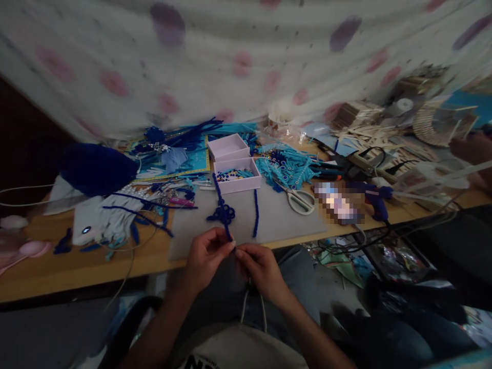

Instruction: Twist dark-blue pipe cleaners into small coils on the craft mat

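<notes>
Between my two hands is a dark blue pipe cleaner [220, 192], its long end slanting up and away over the table. My left hand [209, 256] pinches it near its lower end. Close beside, the fingertips of my right hand [261, 266] are closed at that same end. Behind the pipe cleaner lies a dark blue looped flower shape [226, 214] on a grey mat [286, 225]. Another short blue pipe cleaner [255, 212] rests on the mat, to the right of the flower shape.
An open white box [251, 182] of beads stands behind the mat, its lid [228, 147] behind it. Scissors [301, 201] and a blue glue gun [376, 197] lie right. Blue pipe-cleaner pieces [294, 164] are heaped behind. At far right, another person's hand [471, 151] shows near wooden sticks.
</notes>
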A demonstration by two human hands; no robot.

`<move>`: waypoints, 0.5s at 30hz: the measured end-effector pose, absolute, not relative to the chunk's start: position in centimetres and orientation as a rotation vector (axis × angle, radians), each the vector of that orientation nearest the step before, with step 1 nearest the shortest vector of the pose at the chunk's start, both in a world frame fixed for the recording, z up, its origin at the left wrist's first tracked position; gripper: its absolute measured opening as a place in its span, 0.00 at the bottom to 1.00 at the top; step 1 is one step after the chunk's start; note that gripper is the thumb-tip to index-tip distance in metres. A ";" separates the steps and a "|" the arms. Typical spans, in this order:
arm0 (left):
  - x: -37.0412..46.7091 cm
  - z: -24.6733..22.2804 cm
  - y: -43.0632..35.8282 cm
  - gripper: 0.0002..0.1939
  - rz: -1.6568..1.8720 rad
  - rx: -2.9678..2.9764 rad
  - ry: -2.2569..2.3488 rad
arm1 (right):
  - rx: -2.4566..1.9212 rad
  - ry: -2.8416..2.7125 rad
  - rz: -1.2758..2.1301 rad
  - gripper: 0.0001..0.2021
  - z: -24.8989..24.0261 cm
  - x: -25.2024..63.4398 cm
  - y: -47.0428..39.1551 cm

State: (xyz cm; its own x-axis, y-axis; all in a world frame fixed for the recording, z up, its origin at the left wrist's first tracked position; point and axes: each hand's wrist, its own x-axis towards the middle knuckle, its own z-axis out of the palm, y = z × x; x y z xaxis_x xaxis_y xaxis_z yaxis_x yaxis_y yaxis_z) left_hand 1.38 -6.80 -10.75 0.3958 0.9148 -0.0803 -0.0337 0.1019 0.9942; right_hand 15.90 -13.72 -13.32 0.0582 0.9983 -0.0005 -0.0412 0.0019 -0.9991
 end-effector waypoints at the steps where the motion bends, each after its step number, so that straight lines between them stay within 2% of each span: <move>1: 1.7 -10.7 -6.6 0.08 0.871 1.293 0.948 | -1.301 -1.286 0.999 0.19 -13.2 16.1 -13.7; 5: 2.7 -10.7 -6.1 0.07 0.897 1.360 1.055 | -1.605 -1.765 0.095 0.13 -13.2 15.8 -13.9; 8: 3.5 -10.5 -6.3 0.07 0.952 1.402 1.123 | -1.702 -1.750 -0.334 0.11 -13.8 14.9 -13.9; 11: 4.2 -10.3 -6.8 0.06 1.010 1.397 1.173 | -1.690 -1.605 -0.361 0.11 -14.3 14.6 -13.5; 15: 4.5 -10.3 -7.5 0.06 1.058 1.401 1.133 | -1.644 -1.268 0.168 0.09 -13.9 15.7 -13.3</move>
State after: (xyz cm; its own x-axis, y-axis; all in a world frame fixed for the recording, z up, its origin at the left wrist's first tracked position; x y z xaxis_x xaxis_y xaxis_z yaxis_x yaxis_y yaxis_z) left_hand 4.53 -7.52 -10.32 0.1772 0.9835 0.0369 0.1041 -0.0560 0.9930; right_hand 15.66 -13.32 -13.91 0.4384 0.7862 0.4356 0.6451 0.0623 -0.7616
